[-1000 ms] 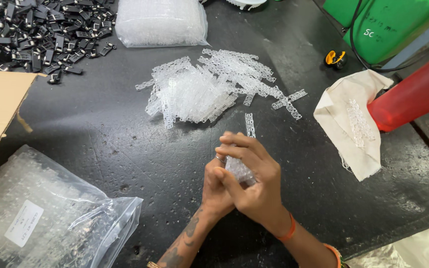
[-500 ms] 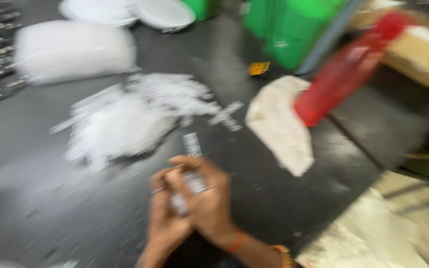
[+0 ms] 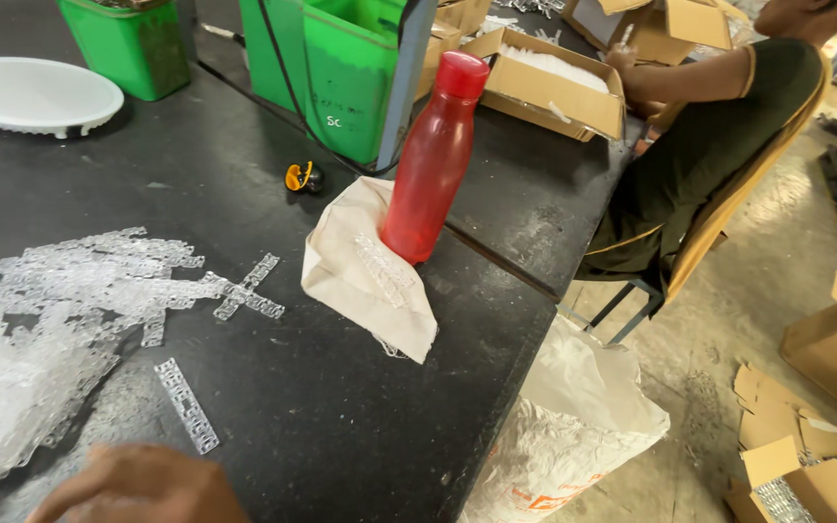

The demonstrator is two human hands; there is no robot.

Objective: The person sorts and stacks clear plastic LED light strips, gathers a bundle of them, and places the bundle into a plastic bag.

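Note:
Only the back of one hand (image 3: 138, 484) shows, at the bottom left edge of the head view; I take it for my right hand. Its fingers are out of frame, so what it holds is hidden. My left hand is not visible. Just above the hand a single clear plastic strip (image 3: 186, 405) lies on the black table (image 3: 341, 426). A loose heap of the same clear strips (image 3: 60, 291) spreads over the table's left side.
A red bottle (image 3: 435, 160) stands on a beige cloth (image 3: 365, 281) near the table's right edge. Behind are green bins (image 3: 351, 73), a white round dish (image 3: 31, 95) and a cardboard box (image 3: 544, 82). A seated co-worker (image 3: 709, 145) and a white sack (image 3: 573, 426) are to the right.
The view has swung right and up. My two hands, joined on a clear strip in the middle before, have dropped to the bottom edge, with only one still showing.

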